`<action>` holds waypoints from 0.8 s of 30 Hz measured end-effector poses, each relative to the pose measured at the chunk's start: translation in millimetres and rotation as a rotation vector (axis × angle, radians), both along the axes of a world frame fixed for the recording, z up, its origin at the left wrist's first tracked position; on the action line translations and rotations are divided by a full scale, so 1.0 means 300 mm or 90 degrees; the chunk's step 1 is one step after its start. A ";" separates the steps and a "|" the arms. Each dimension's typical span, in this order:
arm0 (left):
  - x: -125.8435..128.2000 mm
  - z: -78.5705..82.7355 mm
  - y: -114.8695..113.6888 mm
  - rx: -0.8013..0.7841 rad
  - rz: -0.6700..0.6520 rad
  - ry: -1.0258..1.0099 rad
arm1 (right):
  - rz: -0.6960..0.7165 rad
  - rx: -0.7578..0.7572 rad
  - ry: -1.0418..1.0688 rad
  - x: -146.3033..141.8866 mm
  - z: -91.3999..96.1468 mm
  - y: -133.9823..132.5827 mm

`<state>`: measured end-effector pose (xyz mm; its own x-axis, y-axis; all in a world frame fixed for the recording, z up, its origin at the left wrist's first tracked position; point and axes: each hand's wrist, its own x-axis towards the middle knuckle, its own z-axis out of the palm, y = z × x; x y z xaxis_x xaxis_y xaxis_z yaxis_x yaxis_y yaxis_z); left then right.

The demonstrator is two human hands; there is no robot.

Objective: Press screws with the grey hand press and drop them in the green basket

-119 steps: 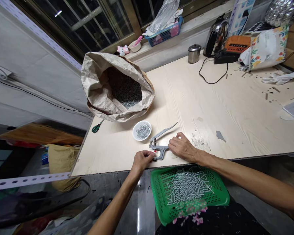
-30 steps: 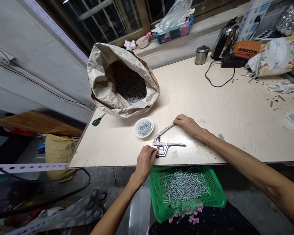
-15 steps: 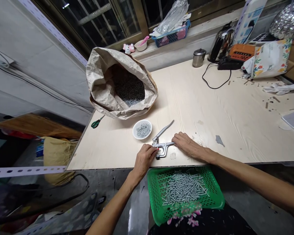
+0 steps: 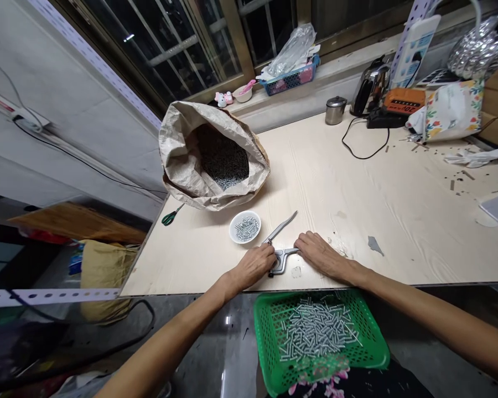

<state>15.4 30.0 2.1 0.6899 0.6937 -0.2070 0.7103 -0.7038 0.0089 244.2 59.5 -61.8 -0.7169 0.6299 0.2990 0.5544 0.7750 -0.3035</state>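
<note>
A pair of silver snap-fastener pliers (image 4: pixel 280 264) lies on the table near its front edge, the handles spread apart. My right hand (image 4: pixel 321 255) is closed on the end of the lower handle. The upper handle points up and away, free of both hands. Over the pliers' head rests my left hand (image 4: pixel 255 266), fingers pinched together and covering the spring and part of the jaw; what they hold is hidden. Just beyond sits a white bowl (image 4: pixel 231 231) with small silver screw-like pieces. Below the table edge, a green basket (image 4: pixel 262 331) holds many longer silver pieces.
An open paper sack (image 4: pixel 178 182) of dark and silver pieces stands at the back left, with green-handled scissors (image 4: pixel 169 218) beside it. A metal canister (image 4: pixel 335 110), a kettle (image 4: pixel 367 88) and an orange-and-black device (image 4: pixel 402 102) stand at the back right. A grey scrap (image 4: pixel 374 245) lies rightward.
My left hand has shifted onto the pliers' head, now covering the spring and the red bit seen before. My right hand stays on the handle. The camera view has tilted slightly.
</note>
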 end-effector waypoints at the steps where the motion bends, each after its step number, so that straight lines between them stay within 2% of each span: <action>1: 0.004 0.012 -0.002 -0.009 0.031 -0.027 | -0.002 0.007 0.003 0.000 -0.003 -0.001; 4: 0.029 0.059 -0.038 -0.018 0.084 -0.149 | 0.001 0.012 0.012 -0.001 -0.005 -0.002; 7: 0.057 0.090 -0.096 -0.029 0.033 -0.203 | 0.007 -0.001 0.013 -0.001 0.004 -0.003; 9: 0.058 0.091 -0.118 -0.005 0.034 -0.199 | 0.005 -0.008 0.005 -0.001 0.011 -0.002; 13: 0.016 0.056 -0.102 0.103 0.118 -0.168 | 0.013 -0.022 -0.016 0.000 0.015 0.005; 17: -0.019 0.015 -0.078 0.142 0.098 -0.152 | 0.028 -0.073 0.011 0.003 0.005 0.017; 20: -0.026 -0.005 -0.089 0.184 0.116 -0.214 | 0.037 -0.144 0.076 0.010 0.003 0.026; 24: -0.030 -0.034 -0.132 0.215 0.176 -0.373 | 0.034 -0.208 0.163 0.020 0.018 0.039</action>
